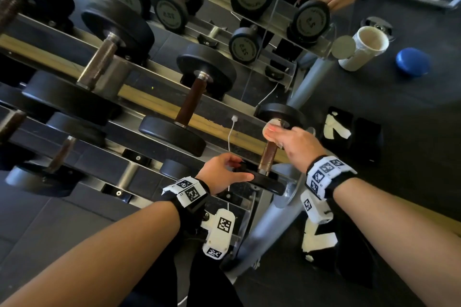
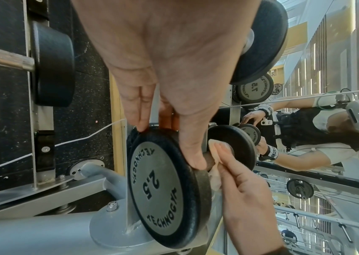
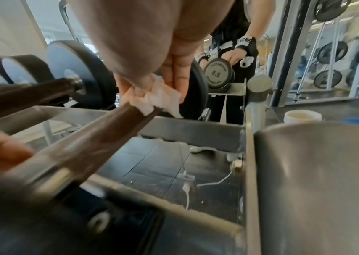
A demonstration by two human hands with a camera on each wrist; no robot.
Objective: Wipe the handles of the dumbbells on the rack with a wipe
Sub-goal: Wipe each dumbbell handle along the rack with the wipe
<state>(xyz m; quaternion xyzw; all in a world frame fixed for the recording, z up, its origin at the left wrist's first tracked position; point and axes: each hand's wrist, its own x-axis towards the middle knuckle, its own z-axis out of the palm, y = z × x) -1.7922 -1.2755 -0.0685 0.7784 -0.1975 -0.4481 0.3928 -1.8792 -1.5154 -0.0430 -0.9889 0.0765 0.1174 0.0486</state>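
A crumpled white wipe (image 3: 160, 98) is pinched in the grip of the right hand (image 1: 296, 143) and pressed around the far end of a brown, worn handle (image 1: 267, 157). The near black disc (image 2: 167, 188), marked 2.5 on its grey face, is clasped at the rim by the curled fingers of the left hand (image 1: 220, 174). This dumbbell lies at the right end of the grey rack (image 1: 159, 70), beside larger ones.
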